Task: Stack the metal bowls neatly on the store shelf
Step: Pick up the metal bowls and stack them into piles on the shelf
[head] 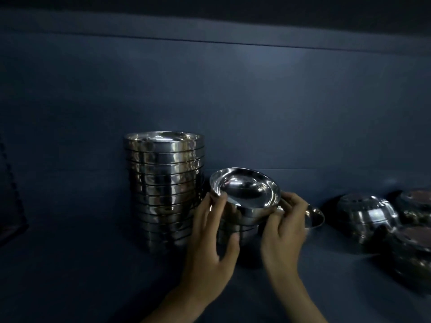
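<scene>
A tall stack of metal bowls (164,190) stands on the dark blue shelf (93,264), left of centre. Right beside it is a short stack of bowls (238,227). Its top bowl (245,187) is tilted, its opening facing me. My left hand (210,236) grips the left rim and side of that bowl and short stack. My right hand (284,229) holds the bowl's right rim with its fingertips. Another bowl (314,216) lies partly hidden behind my right hand.
Several upturned metal bowls (368,215) lie loose at the right end of the shelf, some with dark labels on their bases (417,197). The shelf's back wall (233,101) rises close behind the stacks. A dark upright edge (11,183) shows at far left.
</scene>
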